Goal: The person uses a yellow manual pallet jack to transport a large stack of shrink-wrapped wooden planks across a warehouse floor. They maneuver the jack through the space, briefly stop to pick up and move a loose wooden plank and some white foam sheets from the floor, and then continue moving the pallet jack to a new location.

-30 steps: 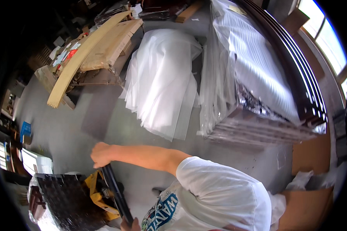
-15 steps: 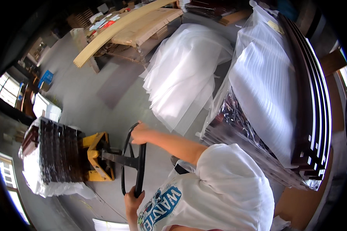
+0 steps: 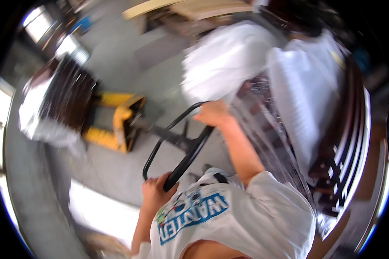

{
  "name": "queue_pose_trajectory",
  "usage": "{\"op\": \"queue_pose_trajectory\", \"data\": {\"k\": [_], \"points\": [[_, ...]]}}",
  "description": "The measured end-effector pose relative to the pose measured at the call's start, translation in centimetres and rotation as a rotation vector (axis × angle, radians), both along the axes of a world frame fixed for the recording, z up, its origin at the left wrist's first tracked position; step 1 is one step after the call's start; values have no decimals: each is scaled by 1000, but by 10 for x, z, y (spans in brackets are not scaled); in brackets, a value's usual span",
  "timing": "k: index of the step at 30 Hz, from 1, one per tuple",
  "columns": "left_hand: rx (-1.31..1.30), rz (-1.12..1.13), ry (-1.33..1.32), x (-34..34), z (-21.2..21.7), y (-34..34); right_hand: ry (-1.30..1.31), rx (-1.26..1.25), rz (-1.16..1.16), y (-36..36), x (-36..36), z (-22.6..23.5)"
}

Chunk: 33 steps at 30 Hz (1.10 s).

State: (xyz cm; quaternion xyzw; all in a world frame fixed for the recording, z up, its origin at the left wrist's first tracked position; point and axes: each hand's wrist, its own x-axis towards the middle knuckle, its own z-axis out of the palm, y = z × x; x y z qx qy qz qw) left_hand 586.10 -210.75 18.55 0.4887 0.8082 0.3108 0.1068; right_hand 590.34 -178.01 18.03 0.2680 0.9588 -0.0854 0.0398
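Both my hands grip the black loop handle [image 3: 190,160] of a yellow pallet truck [image 3: 124,123]. My left hand [image 3: 157,191] is closed round the near left end of the loop. Further off, my right hand [image 3: 213,113] wraps the far right end, with that arm stretched forward. From the handle a dark shaft runs leftward to the truck's yellow body. Two yellow forks reach from there toward a stack of dark brown pieces [image 3: 69,97], wrapped in clear film and white foam. Where the fork tips end is hidden by the stack.
To my right stands a long stack of dark brown frames [image 3: 352,125] under white foam sheeting [image 3: 300,99]. A heap of white foam sheets [image 3: 227,60] lies ahead. A wooden table [image 3: 212,9] stands beyond it. A white sheet [image 3: 101,211] lies at lower left.
The view has turned, and the handle now slants away from me to the right. More fork length shows between the truck's body and the wrapped stack. Both hands keep their hold.
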Motion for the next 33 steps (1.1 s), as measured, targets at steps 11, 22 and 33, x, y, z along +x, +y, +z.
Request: {"op": "queue_pose_trajectory", "data": {"k": [11, 22, 33], "points": [[540, 600, 738, -23, 86, -64, 892, -592, 137, -44, 46, 134], [768, 663, 803, -36, 128, -117, 1095, -652, 279, -101, 107, 155], [766, 525, 736, 13, 142, -171, 1275, 50, 74, -181, 205, 140]]}}
